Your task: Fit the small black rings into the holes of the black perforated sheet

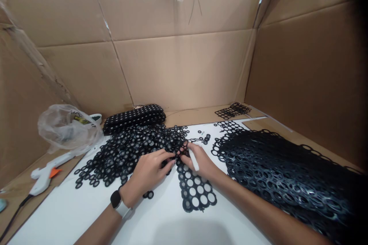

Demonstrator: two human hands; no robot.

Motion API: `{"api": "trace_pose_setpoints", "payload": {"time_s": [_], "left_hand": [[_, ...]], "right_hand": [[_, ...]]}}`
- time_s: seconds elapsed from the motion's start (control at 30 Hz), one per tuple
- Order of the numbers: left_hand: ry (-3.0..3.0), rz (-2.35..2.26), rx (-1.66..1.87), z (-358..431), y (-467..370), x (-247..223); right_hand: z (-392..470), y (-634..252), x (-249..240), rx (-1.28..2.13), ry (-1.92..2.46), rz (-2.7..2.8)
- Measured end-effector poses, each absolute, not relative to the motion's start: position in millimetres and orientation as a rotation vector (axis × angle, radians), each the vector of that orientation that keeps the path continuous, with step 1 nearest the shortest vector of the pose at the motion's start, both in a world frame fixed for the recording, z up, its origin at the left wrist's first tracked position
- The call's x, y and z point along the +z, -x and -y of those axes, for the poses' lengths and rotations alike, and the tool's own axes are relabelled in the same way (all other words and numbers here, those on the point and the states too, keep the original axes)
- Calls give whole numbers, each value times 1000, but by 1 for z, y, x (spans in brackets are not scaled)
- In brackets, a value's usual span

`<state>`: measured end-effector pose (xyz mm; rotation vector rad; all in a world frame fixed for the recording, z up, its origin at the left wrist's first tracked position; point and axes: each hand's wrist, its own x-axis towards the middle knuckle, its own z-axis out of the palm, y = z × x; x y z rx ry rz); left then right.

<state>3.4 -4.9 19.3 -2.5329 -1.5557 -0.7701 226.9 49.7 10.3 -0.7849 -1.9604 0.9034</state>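
Note:
A narrow mesh strip of joined black rings (198,190) lies on the white board, its far end lifted between my hands. My right hand (202,162) is closed, its fingertips pinching that far end. A slim white pen-like stick (193,159) is tucked in the same hand and points back toward me. My left hand (152,170), with a watch on its wrist, has thumb and forefinger drawn together at the strip's left edge; the exact bit between them is too small to make out. Loose black rings (126,151) are heaped just beyond and left of my left hand.
A large stack of black ring mesh (276,168) covers the right side. At the back are a rolled black mesh bundle (135,118) and a small mesh piece (232,111). A white glue gun (43,178) and clear plastic bag (67,128) lie left. Cardboard walls (184,69) surround the board.

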Motion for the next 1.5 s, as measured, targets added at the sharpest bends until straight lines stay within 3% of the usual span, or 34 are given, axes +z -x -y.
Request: {"api": "trace_pose_setpoints", "payload": {"time_s": [1.5], "left_hand": [[2558, 1585, -680, 8, -6, 20]], "right_hand": [[-46, -225, 13, 842, 861, 2001]]}}
